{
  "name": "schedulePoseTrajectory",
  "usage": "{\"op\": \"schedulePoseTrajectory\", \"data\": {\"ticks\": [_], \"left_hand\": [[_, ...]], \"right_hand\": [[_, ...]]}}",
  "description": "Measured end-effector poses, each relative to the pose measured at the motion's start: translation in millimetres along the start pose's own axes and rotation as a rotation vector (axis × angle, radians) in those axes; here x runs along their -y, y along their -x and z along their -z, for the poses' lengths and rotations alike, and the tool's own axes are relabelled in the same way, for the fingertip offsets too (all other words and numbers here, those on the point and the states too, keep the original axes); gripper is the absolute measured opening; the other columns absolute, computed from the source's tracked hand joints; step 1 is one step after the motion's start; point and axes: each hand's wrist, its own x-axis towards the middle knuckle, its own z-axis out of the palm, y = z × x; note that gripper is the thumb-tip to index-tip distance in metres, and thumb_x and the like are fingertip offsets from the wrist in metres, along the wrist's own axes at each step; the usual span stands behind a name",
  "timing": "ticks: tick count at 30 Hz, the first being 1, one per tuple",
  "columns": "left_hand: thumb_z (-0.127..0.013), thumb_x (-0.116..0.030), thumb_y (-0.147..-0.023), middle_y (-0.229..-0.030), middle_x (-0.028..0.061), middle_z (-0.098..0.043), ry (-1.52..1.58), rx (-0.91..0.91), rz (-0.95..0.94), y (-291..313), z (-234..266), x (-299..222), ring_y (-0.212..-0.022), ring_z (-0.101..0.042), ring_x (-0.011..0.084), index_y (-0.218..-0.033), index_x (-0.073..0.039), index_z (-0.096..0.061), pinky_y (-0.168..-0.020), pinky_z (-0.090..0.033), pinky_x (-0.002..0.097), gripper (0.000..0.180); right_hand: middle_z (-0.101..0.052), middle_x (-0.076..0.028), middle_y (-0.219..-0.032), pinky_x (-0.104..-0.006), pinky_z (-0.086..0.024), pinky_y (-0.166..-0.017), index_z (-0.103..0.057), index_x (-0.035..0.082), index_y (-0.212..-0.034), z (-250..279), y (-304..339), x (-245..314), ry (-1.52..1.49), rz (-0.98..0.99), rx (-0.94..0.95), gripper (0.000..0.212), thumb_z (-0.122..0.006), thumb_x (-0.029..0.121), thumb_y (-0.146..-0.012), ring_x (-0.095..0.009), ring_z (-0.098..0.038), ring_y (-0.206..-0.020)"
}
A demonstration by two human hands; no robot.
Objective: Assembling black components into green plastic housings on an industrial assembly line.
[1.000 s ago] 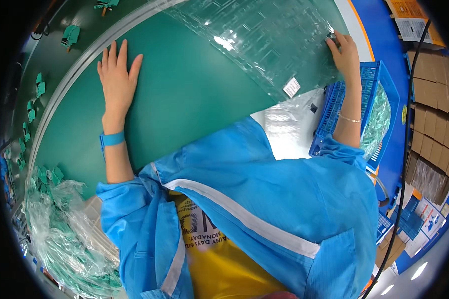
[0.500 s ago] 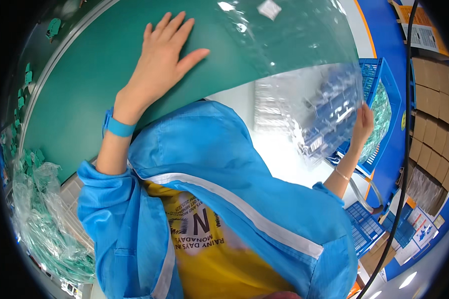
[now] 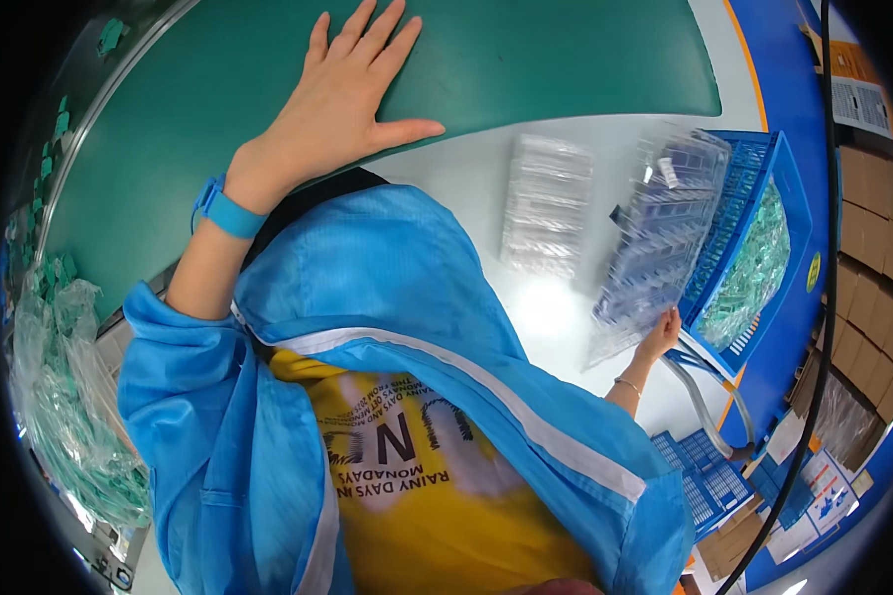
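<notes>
My left hand (image 3: 352,94) lies on the green mat (image 3: 566,59) with its fingers spread, holding nothing. To the right, my right hand (image 3: 662,334) has its fingers closed at the near edge of a clear plastic blister tray (image 3: 655,238). Motion blurs this tray; it carries a small white label near its far end and stands beside the blue basket. A stack of clear plastic trays (image 3: 546,203) rests on the white surface to its left.
A blue plastic basket (image 3: 700,273) at the right holds a bag of green parts (image 3: 756,268). Bagged green pieces (image 3: 79,416) lie at the lower left. A black cable (image 3: 826,258) runs down the right side, past stacked cardboard boxes (image 3: 878,198).
The clear tray has gone from over the mat to the right, down beside the basket, with my right hand moving nearer to me. My left hand has shifted slightly forward and stays spread.
</notes>
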Motion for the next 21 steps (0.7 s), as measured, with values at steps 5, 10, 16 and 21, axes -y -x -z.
{"op": "schedulePoseTrajectory", "data": {"ticks": [5,10,16,21], "left_hand": [[-0.062,-0.064,-0.083,-0.152,0.0305,-0.028,-0.043,-0.017,-0.01,-0.1,-4.3,-5.3,-0.144,-0.02,0.0468,-0.146,0.008,-0.032,-0.117,-0.012,0.0602,0.1],[-0.064,-0.064,-0.081,-0.154,0.0293,-0.026,0.02,-0.027,-0.008,-9.0,-11.8,-12.1,-0.146,-0.018,0.0449,-0.147,0.006,-0.03,-0.118,-0.01,0.0587,0.102],[-0.063,-0.061,-0.084,-0.161,0.012,-0.022,-0.064,-0.229,-0.126,-13.8,-30.1,-13.0,-0.15,-0.016,0.033,-0.155,-0.012,-0.027,-0.121,-0.01,0.0531,0.094],[-0.06,-0.065,-0.083,-0.161,0.0116,-0.022,-0.109,-0.19,-0.109,-17.3,-23.2,-21.5,-0.15,-0.016,0.0325,-0.156,-0.012,-0.026,-0.121,-0.01,0.053,0.096]], "right_hand": [[-0.069,-0.006,-0.109,-0.027,-0.05,-0.083,-0.068,0.001,-0.118,-42.8,13.1,-50.7,0.092,-0.034,-0.08,0.024,-0.061,0.005,-0.095,-0.014,-0.062,-0.094],[-0.069,-0.013,-0.102,-0.037,-0.052,-0.082,-0.071,0.003,-0.109,-104.4,14.4,-95.3,0.326,0.052,-0.034,0.021,-0.064,0.007,-0.089,-0.028,-0.066,-0.092],[-0.067,-0.015,-0.097,-0.0416,-0.051,-0.078,-0.072,0.005,-0.104,-159.3,16.7,-124.4,0.447,0.148,0.061,0.018,-0.063,0.008,-0.088,-0.033,-0.064,-0.086],[-0.067,-0.013,-0.1,-0.0437,-0.052,-0.074,-0.073,0.011,-0.105,-197.3,31.2,-132.2,0.55,0.006,0.031,0.022,-0.065,0.007,-0.086,-0.034,-0.065,-0.086]]}}
